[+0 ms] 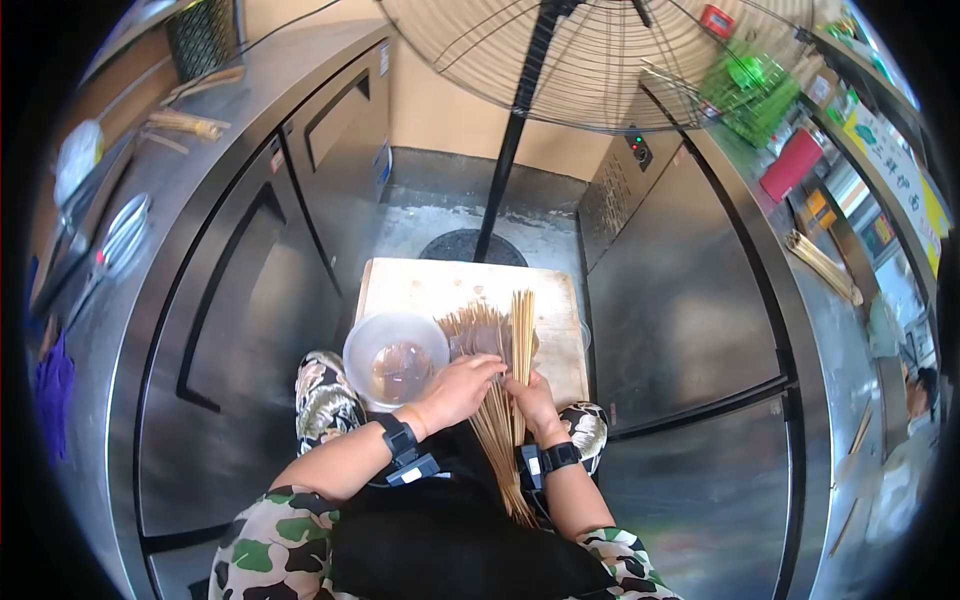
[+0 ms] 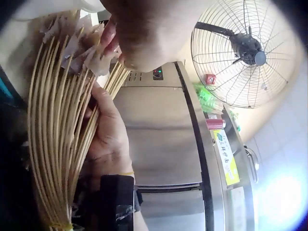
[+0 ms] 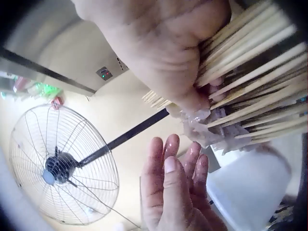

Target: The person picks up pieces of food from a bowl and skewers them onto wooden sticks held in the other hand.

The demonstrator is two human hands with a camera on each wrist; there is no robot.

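The right hand grips a bundle of thin wooden sticks standing above a cutting board. Beside it lie many skewers with thin, pale greyish slices on their ends, their lower ends gathered by a yellow band. The left hand is close to those slices, palm up with fingers loosely extended in the right wrist view; whether its fingertips touch a slice I cannot tell. Left of the skewers, a translucent round bowl has some wet, brownish contents.
A large wire fan stands behind the board on a black pole. Steel cabinets flank both sides; the left counter holds scissors and sticks, the right a red cylinder, green produce and a stick bundle.
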